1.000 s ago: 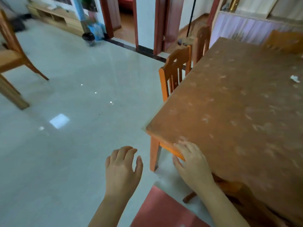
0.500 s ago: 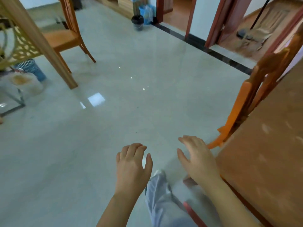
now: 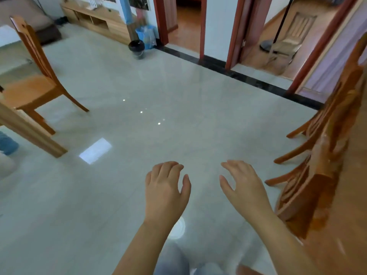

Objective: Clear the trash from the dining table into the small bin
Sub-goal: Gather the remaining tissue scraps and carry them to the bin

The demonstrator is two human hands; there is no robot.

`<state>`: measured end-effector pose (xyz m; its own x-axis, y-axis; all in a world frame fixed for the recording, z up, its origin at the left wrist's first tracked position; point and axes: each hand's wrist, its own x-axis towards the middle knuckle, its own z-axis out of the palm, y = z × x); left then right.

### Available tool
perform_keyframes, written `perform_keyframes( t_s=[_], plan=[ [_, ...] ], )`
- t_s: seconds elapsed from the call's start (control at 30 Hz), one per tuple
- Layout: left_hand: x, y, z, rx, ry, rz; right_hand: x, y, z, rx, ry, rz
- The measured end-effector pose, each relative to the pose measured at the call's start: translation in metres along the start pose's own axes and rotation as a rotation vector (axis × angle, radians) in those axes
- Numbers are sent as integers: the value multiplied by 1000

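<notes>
Two bare hands hang palm-down over the pale tiled floor (image 3: pixel 123 191), neither one holding anything. The left hand (image 3: pixel 164 193) has its fingers loosely bent and close together, the thumb standing off to the side. The right hand (image 3: pixel 242 187) has its fingers spread and relaxed. They are apart from each other, with bare floor showing between them. Below them, the person's legs in grey-blue trousers (image 3: pixel 174 259) show at the lower edge, blurred.

Just to the right of the right hand runs the brown dining surface (image 3: pixel 345 245), of which only a blurred strip shows at the picture's edge. Orange wooden chairs (image 3: pixel 309 185) stand tucked against it. Across the floor on the left stands another wooden chair (image 3: pixel 35 84), beside a slanted wooden leg (image 3: pixel 33 133).

Far ahead and a little left of the left hand, well apart from both hands, the small bin (image 3: pixel 136 48) stands on the floor. It is dark with a black liner, and stands near the far wall. A blue container with a clear bag (image 3: pixel 146 35) sits just behind it, and a low wooden cabinet (image 3: pixel 99 22) runs along the wall to its left. Red-framed doorways (image 3: pixel 200 26) open to the right of it.
</notes>
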<state>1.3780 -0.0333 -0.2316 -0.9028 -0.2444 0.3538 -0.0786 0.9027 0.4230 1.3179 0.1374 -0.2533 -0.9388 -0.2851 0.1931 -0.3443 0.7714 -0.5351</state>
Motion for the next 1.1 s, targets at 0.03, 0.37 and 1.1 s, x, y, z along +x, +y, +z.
perform_keyframes(
  t_s=[0.03,0.37,1.1],
  plan=[
    [17,-7,9,-8,-18,16,15,5,4,-9,10,13],
    [250,-75,82,-87,-80,139,228,9,49,-61,85,116],
    [634,170,344,-221,-318,626,524,303,-86,-195,386,601]
  ],
)
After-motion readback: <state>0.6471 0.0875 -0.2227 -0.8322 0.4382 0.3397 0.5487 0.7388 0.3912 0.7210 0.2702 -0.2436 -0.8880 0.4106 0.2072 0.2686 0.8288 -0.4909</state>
